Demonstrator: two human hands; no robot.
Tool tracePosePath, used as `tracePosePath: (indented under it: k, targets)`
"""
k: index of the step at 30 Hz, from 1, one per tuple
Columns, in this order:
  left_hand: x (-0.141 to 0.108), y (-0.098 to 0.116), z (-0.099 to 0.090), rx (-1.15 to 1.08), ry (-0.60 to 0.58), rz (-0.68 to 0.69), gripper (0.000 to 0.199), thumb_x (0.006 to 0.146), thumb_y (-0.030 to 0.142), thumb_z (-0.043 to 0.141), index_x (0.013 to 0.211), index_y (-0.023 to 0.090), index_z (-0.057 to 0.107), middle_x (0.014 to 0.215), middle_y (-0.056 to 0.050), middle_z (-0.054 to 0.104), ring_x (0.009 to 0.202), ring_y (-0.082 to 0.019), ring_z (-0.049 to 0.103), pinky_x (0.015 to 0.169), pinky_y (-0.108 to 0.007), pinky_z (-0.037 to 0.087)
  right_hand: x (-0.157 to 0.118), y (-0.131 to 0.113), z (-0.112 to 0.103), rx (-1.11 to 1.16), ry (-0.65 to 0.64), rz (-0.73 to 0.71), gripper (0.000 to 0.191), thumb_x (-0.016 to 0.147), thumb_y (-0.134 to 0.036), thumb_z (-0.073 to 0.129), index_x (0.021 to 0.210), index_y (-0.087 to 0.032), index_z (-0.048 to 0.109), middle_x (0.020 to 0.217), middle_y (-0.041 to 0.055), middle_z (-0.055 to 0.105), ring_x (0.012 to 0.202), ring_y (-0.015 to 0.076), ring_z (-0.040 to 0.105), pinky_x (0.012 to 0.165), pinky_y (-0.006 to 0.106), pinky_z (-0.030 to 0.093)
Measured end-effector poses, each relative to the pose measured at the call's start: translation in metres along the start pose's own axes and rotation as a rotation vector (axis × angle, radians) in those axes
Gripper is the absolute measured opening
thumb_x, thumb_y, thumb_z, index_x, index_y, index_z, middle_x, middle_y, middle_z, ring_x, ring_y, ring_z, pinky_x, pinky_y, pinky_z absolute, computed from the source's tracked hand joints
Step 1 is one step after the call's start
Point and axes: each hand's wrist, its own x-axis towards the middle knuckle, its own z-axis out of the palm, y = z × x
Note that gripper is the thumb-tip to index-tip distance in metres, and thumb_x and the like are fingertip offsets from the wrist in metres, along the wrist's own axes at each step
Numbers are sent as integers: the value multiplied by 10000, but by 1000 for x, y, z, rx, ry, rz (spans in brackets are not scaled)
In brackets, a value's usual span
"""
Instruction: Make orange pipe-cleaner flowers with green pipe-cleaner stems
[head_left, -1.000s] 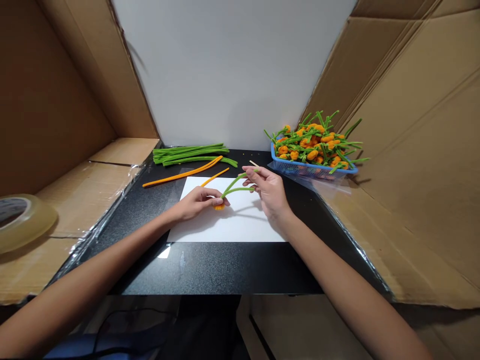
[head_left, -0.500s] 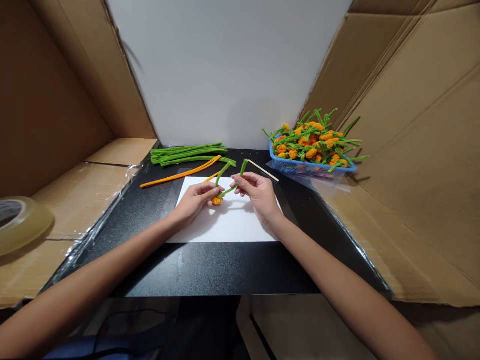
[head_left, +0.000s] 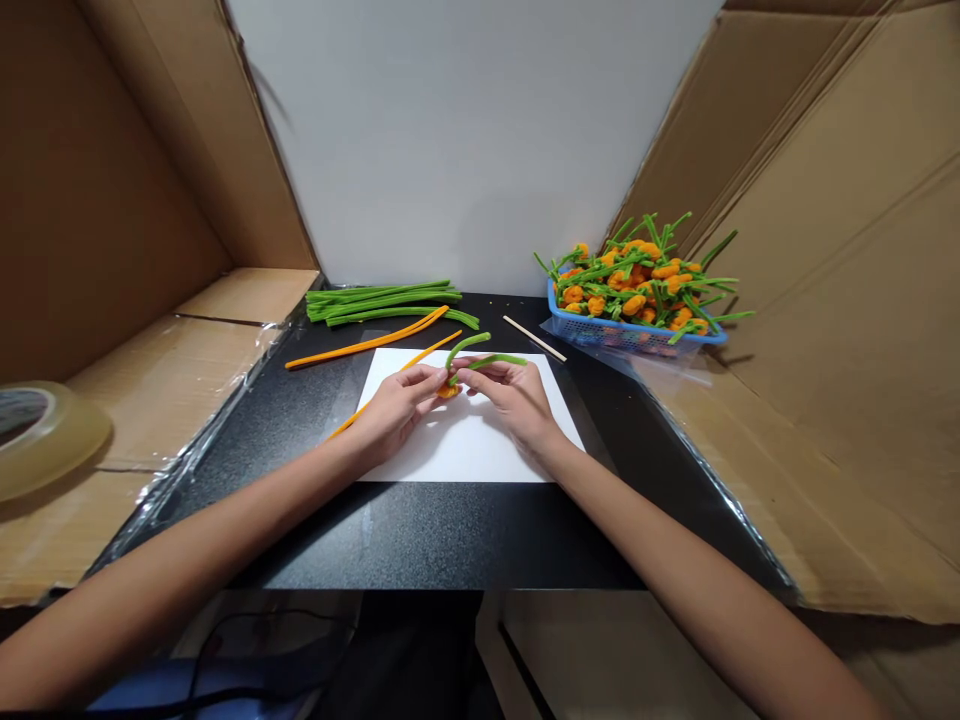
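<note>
My left hand (head_left: 397, 405) and my right hand (head_left: 506, 398) nearly meet above the white paper sheet (head_left: 480, 450). Both pinch a bent green pipe cleaner (head_left: 480, 358), which arcs above my fingers. A small orange coiled pipe-cleaner flower (head_left: 448, 392) sits at my left fingertips, partly hidden by them. An orange pipe cleaner (head_left: 424, 352) lies on the paper and passes beneath my left hand. A wooden stick (head_left: 534, 338) lies on the black table (head_left: 442, 530), beyond my right hand.
A bundle of green pipe cleaners (head_left: 382, 303) and a loose orange pipe cleaner (head_left: 367, 342) lie at the back left. A blue basket (head_left: 637, 335) heaped with finished orange-and-green flowers stands back right. Cardboard walls flank the table, with a tape roll (head_left: 37, 440) at left.
My hands have moved closer together, and the green pipe cleaner now curves lower between them. The flower stays at my left fingertips.
</note>
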Motion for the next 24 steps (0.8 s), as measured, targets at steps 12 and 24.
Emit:
tracePosePath:
  k: [12,24]
  targets:
    - [-7,-7,9,46,53,65,255,684,283,870,848,122,760,929,-81,752,851,-174,702,934,-367,540,1,5,2,-47,172,-26,471,723,-422,814,1083,-214,591,662,-23,696,607,160,654,628,292,515]
    - [-9,-11,7,163,61,88,342,624,267,897,887,149,712,921,-45,743,849,-174,702,913,-362,533,1,4,-3,-295,88,-123,200,788,-238,662,943,-172,770,660,2,669,635,162,620,680,305,496]
